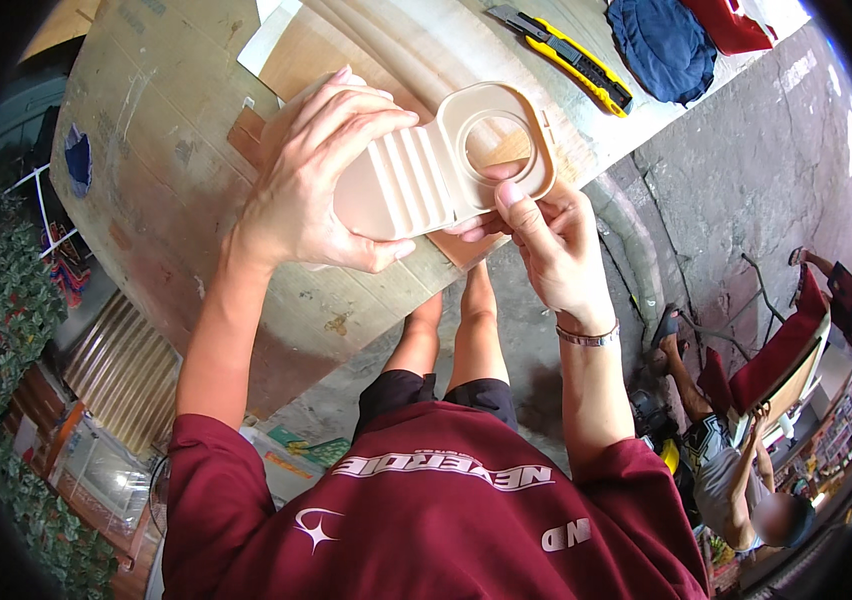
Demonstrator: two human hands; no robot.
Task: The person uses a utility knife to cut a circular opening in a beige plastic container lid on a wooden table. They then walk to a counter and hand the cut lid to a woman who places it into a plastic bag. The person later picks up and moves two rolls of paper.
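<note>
A beige plastic case (396, 185) is held up over the table's near edge. It has a ridged body and a rounded end piece (453, 135) with a round opening through it. My left hand (311, 165) wraps round the body from the left, thumb below and fingers over the top. At the end piece's lower edge, my right hand (551, 235) pinches the rim between thumb and fingers, and a fingertip shows through the opening. The underside of the case is hidden.
Beyond the case, a yellow and black utility knife (568, 62) lies on the table (146, 190). Blue cloth (661, 48) and a red item (731, 25) are at the far right edge. A person (731, 475) sits at lower right, near a dark red padded seat (784, 345).
</note>
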